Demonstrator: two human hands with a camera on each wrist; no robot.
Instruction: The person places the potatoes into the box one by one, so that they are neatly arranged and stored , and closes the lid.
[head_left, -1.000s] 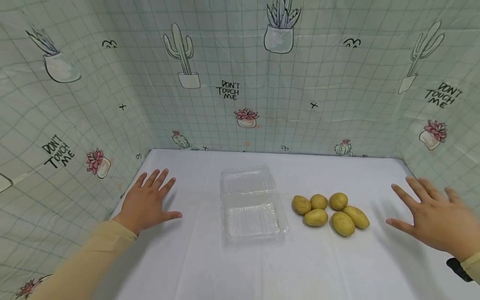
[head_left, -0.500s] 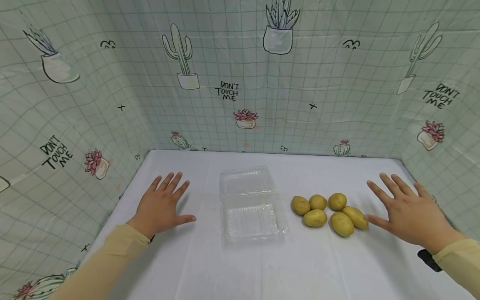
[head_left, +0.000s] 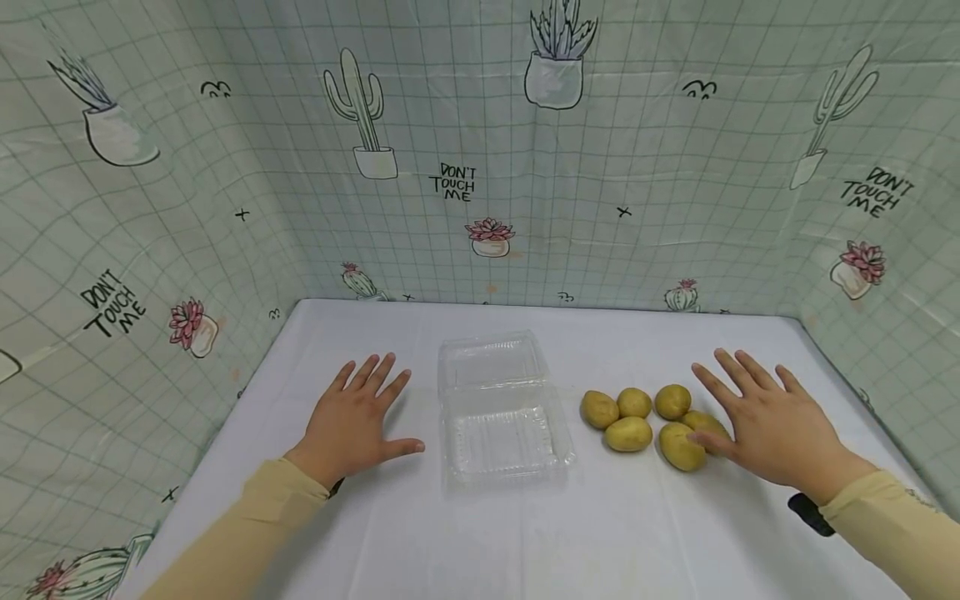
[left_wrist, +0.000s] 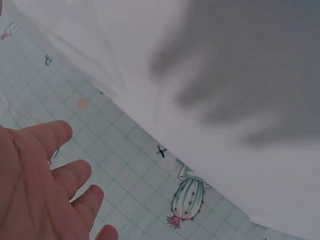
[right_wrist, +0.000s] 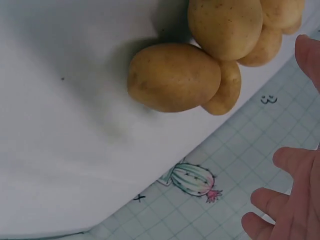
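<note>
My left hand (head_left: 352,425) hovers over the white table with fingers spread, just left of a clear plastic clamshell box (head_left: 501,433). The box lies with its lid (head_left: 491,362) folded back, away from me. To its right sits a group of several potatoes (head_left: 628,434). Above the right edge of that group is my right hand (head_left: 780,425), fingers spread and holding nothing; its thumb overlaps the nearest potato (head_left: 681,447) in the head view. In the right wrist view, a potato (right_wrist: 172,77) lies on the cloth apart from the fingers. The left wrist view has the left hand (left_wrist: 45,185) with nothing in it.
A white cloth (head_left: 487,533) covers the table. Behind it and at both sides hangs a grid-patterned curtain (head_left: 555,192) printed with cacti and lettering. A dark band (head_left: 812,514) is strapped at the right wrist.
Both hands have moved inward over the table, the left one rightward toward the clamshell box, the right one leftward to the potatoes. Box and potatoes have stayed put.
</note>
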